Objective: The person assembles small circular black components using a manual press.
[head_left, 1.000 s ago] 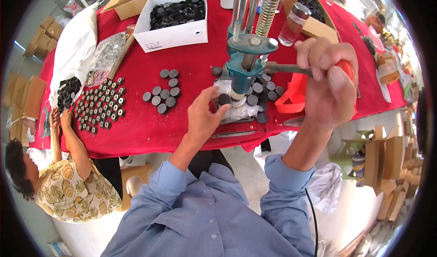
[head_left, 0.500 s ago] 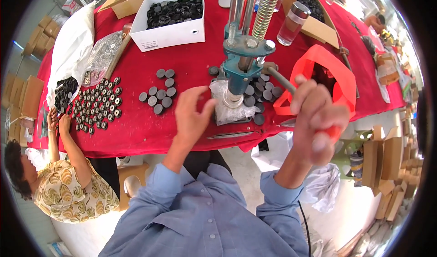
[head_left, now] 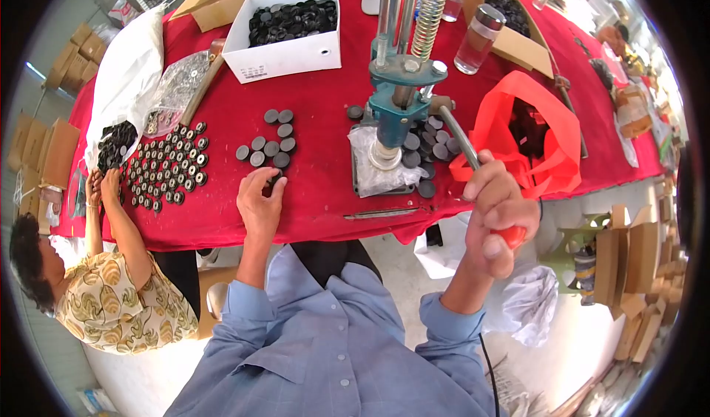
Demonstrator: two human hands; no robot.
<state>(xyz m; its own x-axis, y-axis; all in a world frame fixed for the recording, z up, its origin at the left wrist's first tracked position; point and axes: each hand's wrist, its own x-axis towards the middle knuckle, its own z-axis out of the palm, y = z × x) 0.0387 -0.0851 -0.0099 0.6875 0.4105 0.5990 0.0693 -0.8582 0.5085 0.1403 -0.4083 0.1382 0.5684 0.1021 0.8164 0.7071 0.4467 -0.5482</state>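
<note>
My left hand (head_left: pixel 259 204) is at the near edge of a small group of round black discs (head_left: pixel 271 148), its thumb and fingers closed around one black disc (head_left: pixel 274 180). The lever (head_left: pixel 460 137) of a teal hand press (head_left: pixel 392 106) runs into my right hand (head_left: pixel 497 221), which is wrapped round its red grip (head_left: pixel 515 234). Under the press's ram lies a clear plastic sheet (head_left: pixel 362 153) over the base. More black discs (head_left: pixel 425 142) lie loose to the right of the ram.
A white box (head_left: pixel 285 63) of black discs stands at the back. Beside the lever sits a red bag (head_left: pixel 558 147), with a glass bottle (head_left: pixel 479 40) behind it. At left, a co-worker (head_left: pixel 126 299) reaches toward black parts near rows of metal-centred discs (head_left: pixel 168 162).
My left hand has moved left from beside the press to the disc group and closed on a disc. My right hand has shifted slightly left, still on the lever.
</note>
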